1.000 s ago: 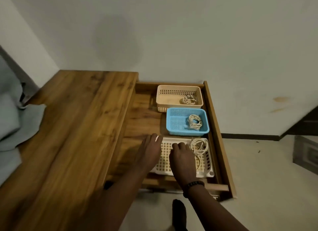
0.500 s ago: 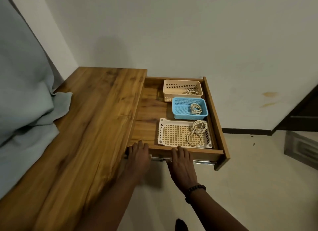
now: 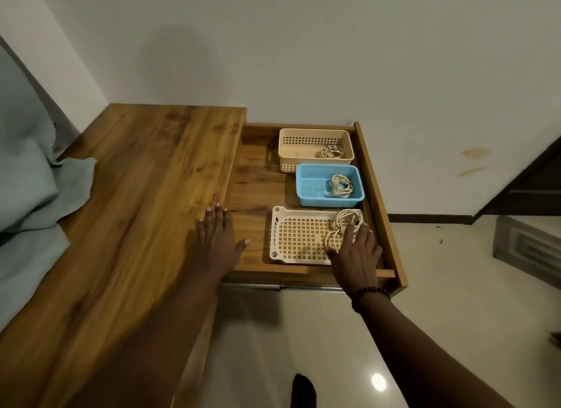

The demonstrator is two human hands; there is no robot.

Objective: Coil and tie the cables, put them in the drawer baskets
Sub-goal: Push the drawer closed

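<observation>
Head view shows a wooden bench (image 3: pixel 127 213) with its drawer (image 3: pixel 379 201) pulled out at the right edge. Three baskets sit in a row along the drawer's right side. At the far end a cream basket (image 3: pixel 300 148) holds a small coiled cable (image 3: pixel 331 152) in its right corner. In the middle a blue basket (image 3: pixel 312 184) holds another coiled cable (image 3: pixel 341 185). Nearest the drawer front lies a flat white basket (image 3: pixel 299 234) with a larger coil of cable (image 3: pixel 347 222) at its right end.

The left hand (image 3: pixel 217 236) lies flat with fingers spread wide, over the bench's right edge and the drawer floor, holding nothing. The right hand (image 3: pixel 356 252), a beaded bracelet (image 3: pixel 368 293) at its wrist, reaches over the near right corner of the white basket with straight fingers touching the large coil. A grey cloth (image 3: pixel 27 213) is heaped along the bench's left edge.
</observation>
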